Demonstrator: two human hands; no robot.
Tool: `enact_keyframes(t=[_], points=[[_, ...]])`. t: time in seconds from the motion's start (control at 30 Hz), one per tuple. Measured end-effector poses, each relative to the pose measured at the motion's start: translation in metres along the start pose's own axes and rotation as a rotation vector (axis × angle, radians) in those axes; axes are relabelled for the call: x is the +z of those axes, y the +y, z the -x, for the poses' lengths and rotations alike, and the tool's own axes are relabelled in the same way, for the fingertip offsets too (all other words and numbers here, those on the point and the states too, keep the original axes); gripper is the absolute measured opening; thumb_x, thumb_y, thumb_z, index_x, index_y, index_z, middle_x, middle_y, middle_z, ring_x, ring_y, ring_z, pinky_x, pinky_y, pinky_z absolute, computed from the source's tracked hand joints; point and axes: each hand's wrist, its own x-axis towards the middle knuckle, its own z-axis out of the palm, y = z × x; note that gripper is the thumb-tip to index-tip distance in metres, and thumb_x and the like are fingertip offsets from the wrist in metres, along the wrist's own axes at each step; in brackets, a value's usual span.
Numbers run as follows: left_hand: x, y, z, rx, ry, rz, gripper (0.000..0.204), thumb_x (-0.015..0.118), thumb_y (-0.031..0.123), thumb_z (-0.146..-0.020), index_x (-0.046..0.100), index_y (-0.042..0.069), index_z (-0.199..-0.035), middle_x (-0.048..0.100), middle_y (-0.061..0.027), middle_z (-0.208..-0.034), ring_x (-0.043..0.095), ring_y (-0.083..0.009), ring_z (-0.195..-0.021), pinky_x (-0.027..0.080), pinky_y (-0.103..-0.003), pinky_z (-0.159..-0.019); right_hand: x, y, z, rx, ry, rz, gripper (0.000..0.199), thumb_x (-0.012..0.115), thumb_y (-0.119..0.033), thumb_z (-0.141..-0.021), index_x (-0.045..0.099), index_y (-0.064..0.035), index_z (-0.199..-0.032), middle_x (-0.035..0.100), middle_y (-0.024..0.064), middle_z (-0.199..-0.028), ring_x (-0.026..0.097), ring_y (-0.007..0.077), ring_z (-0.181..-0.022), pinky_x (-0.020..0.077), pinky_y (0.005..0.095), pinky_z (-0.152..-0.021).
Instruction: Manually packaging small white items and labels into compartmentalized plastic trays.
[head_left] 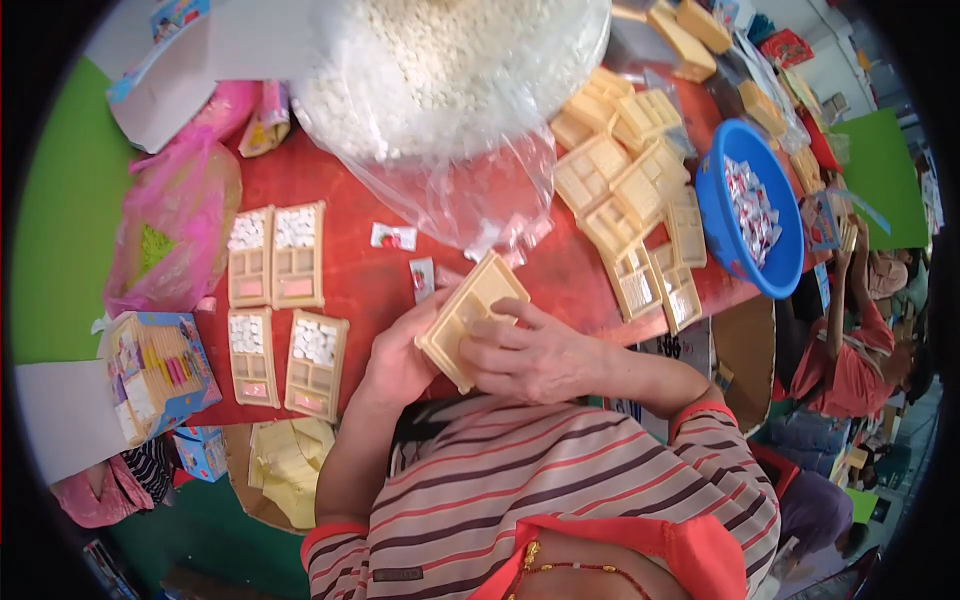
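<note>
My left hand (398, 350) grips one side of a cream plastic compartment tray (489, 285), tilted above the table's near edge. My right hand (535, 352) lies over the tray with its fingers curled down into a compartment. What those fingertips hold, if anything, is hidden. On the table to the left stand several trays (298, 255) of the same kind, with white pieces in one compartment and a pink packet in another. Just beyond the held tray lie two small printed sachets, one white and red (394, 237), the other upright (422, 279).
A big clear bag of white pieces (450, 80) fills the table's far side. To the right are stacked empty trays (625, 185) and a blue basin (712, 200) of sachets. A pink bag (180, 215) and a filled display box (205, 350) stand left. Other people sit at right.
</note>
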Motion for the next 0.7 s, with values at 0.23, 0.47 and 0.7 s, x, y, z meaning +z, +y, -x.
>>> enact_keyframes(t=[0.23, 0.47, 0.7], points=[[0.002, 0.043, -0.014, -0.1, -0.123, -0.048, 0.062, 0.055, 0.017, -0.087, 0.035, -0.005, -0.142, 0.054, -0.016, -0.133, 0.058, -0.0249, -0.119, 0.047, -0.037, -0.101, -0.018, 0.032, -0.032, -0.23, -0.037, 0.018, 0.021, 0.062, -0.022, -0.075, 0.064, -0.0117, -0.094, 0.056, 0.0076, -0.125, 0.049, 0.0269, -0.126, 0.042, 0.0452, -0.098], [0.023, 0.08, -0.033, 0.002, 0.001, -0.214, 0.063, 0.06, 0.005, -0.079, 0.04, -0.005, -0.138, 0.057, -0.0157, -0.128, 0.059, -0.0241, -0.116, 0.049, -0.037, -0.099, -0.068, 0.098, -0.064, 0.039, 0.202, -0.718, 0.01, 0.061, -0.007, -0.085, 0.065, -0.0011, -0.092, 0.062, 0.0181, -0.119, 0.062, 0.0325, -0.106, 0.0484, 0.0405, -0.088], [0.044, 0.113, -0.025, 0.16, -0.032, -0.263, 0.059, 0.055, 0.002, -0.08, 0.043, -0.003, -0.138, 0.057, -0.0152, -0.13, 0.058, -0.0225, -0.118, 0.044, -0.036, -0.102, -0.014, 0.258, -0.112, 0.621, 0.118, -0.032, 0.036, 0.065, -0.019, -0.084, 0.061, -0.0056, -0.116, 0.054, 0.0194, -0.132, 0.057, 0.0343, -0.117, 0.0456, 0.0444, -0.094]])
